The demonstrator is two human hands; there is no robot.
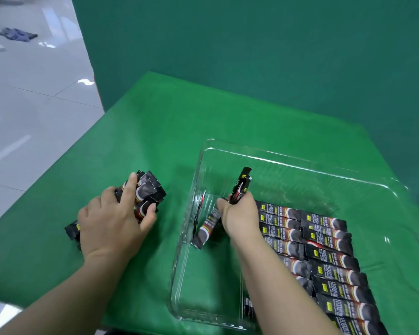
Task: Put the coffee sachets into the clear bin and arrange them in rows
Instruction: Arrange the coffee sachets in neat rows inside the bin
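Two rows of coffee sachets (pixel 324 247) are lying flat in the clear bin (pixel 300 165), filling its right side. Inside the bin, the right hand (pixel 240 216) is gripping a few sachets (pixel 240 187). Left of the bin, the left hand (pixel 114 221) is clutching a loose pile (pixel 145 192).

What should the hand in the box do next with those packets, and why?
Probably lay them flat in the bare left part of the clear bin. The right hand holds a few sachets upright there, beside two neat rows already filling the right side.
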